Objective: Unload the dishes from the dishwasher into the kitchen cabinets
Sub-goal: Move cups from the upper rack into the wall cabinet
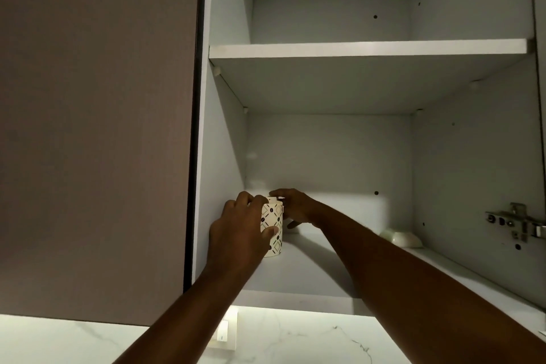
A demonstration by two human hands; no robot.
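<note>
Ceramic, by the look: cream patterned cup (273, 227) with dark diamond and bean marks, standing upright; I judge it stiff, fairly light, breakable if knocked against the cabinet wall
Surface: glazed and smooth, so likely a little slippery, more so if damp from the dishwasher, though no wetness can be made out
Where to hold: around the middle of the body with fingers on opposite sides; a small tab at its upper right edge may be a handle, too small and hidden to be sure
Cup position: at the left end of the lower shelf (313, 269) of the open cabinet, near the left side wall, its base seemingly on the shelf board
Left hand (239, 230): curled round the cup from the left and front, thumb across the patterned face, fingers wrapped over the far upper side; it holds the cup
Right hand (292, 207): touching the cup's upper right rim from behind and beside, fingers bent over the top edge; whether it truly grips or only steadies I cannot tell for certain, though the fingers look curled on it
Relative layout: cup sits between the two hands, left hand lower and nearer the camera, right hand higher and deeper in the cabinet
Other item: pale bowl (400, 238) further right on the same shelf, well apart from the cup
Upper shelf (366, 49): above, nothing visible on it from this angle
Risk: tipping on release if the base is not flat on the board
</note>
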